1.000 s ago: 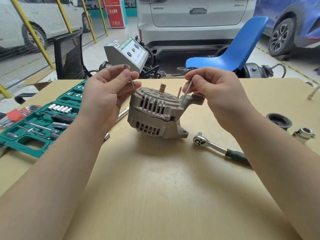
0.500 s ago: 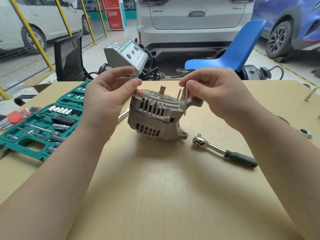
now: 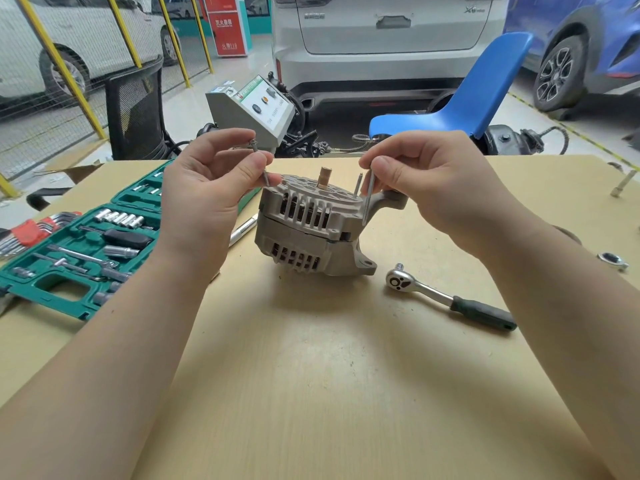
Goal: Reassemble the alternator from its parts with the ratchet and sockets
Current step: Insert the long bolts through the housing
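My left hand (image 3: 207,188) and right hand (image 3: 426,174) each pinch a through-bolt, left bolt (image 3: 260,164), right bolt (image 3: 369,194). Right bolt went from slanted to upright beside the alternator (image 3: 311,223), just below my fingers on the counter (image 3: 329,375); insertion next, ratchet (image 3: 446,299) untouched.

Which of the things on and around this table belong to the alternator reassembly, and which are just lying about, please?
In the job:
alternator
long bolt pinched by right hand
second bolt pinched by left hand
bolt already standing in the housing
ratchet
socket set case

Lying about:
hex keys
blue chair
grey test unit
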